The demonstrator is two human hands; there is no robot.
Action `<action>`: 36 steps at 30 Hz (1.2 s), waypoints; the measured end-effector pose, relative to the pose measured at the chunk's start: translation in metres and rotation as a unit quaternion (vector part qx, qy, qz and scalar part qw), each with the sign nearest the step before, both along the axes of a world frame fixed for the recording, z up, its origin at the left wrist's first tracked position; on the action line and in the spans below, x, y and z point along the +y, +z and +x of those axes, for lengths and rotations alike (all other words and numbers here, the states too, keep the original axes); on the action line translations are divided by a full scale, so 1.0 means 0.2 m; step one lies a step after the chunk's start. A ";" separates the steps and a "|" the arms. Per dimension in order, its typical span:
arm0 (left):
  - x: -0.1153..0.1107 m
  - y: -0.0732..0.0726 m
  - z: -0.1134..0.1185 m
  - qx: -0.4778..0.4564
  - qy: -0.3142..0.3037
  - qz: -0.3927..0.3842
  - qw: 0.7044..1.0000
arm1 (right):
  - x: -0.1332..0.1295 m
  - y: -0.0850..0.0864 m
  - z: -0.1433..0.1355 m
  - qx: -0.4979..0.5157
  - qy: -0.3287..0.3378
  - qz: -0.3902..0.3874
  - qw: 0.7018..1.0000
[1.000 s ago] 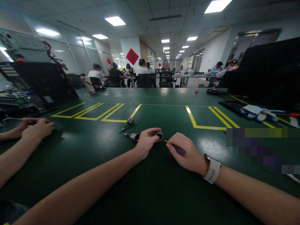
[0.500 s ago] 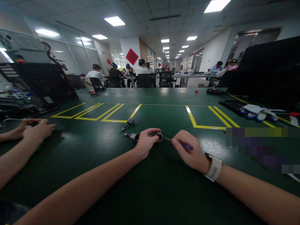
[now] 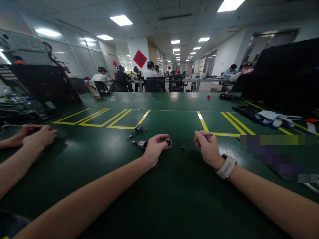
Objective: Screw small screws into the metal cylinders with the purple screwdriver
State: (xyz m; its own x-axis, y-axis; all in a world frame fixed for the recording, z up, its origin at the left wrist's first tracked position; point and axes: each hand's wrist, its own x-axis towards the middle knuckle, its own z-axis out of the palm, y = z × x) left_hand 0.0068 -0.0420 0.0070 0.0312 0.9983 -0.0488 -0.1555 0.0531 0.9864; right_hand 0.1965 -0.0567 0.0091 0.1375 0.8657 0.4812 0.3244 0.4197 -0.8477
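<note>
My left hand (image 3: pixel 156 148) is closed round a hollow metal sleeve (image 3: pixel 169 143), its open end facing right. My right hand (image 3: pixel 206 146) grips a thin screwdriver (image 3: pixel 190 144) with a purple handle, pointed left and down. At its tip is a small dark metal piece (image 3: pixel 183 147), close to the table; whether it clings to the tip or lies there I cannot tell. Just left of my left hand lies a metal part with a thin stem (image 3: pixel 140 144). Beyond that are a similar stemmed part (image 3: pixel 136 130) and a tiny metal piece (image 3: pixel 146 129).
The green table (image 3: pixel 169 205) carries yellow tape outlines (image 3: pixel 124 127). A co-worker's hands (image 3: pixel 40 136) hold a dark object at the left. White-and-blue gloves (image 3: pixel 274 119), a power drill (image 3: pixel 229 96) and a small red-ended tool (image 3: pixel 209 96) lie farther right. Black panels flank both sides.
My right hand has drawn the screwdriver out to the right, away from the sleeve. A small metal piece now shows at its tip. My left hand has stayed nearly still.
</note>
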 end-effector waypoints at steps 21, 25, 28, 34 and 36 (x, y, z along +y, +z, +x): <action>-0.01 0.00 -0.01 -0.019 -0.006 0.013 1.000 | -0.08 0.02 -0.03 -0.128 -0.011 0.124 0.984; -0.01 0.00 0.00 -0.018 -0.006 0.027 0.999 | -0.11 0.03 -0.04 -0.133 0.047 0.189 0.972; -0.02 0.00 0.00 -0.022 -0.011 0.042 0.999 | -0.15 0.05 -0.06 -0.165 0.122 0.233 0.950; -0.03 0.01 0.00 -0.015 -0.016 0.058 0.998 | -0.16 0.04 -0.09 -0.240 0.181 0.240 0.923; -0.04 0.01 0.01 -0.010 -0.018 0.058 0.998 | -0.15 0.04 -0.09 -0.251 0.174 0.230 0.924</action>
State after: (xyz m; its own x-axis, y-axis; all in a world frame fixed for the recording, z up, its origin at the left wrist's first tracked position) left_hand 0.0079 -0.0493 0.0092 0.0668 0.9955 0.0677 -0.1746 -0.0551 0.9831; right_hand 0.1783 -0.0869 0.0165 -0.4513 0.5031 0.7370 0.4065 0.8511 -0.3321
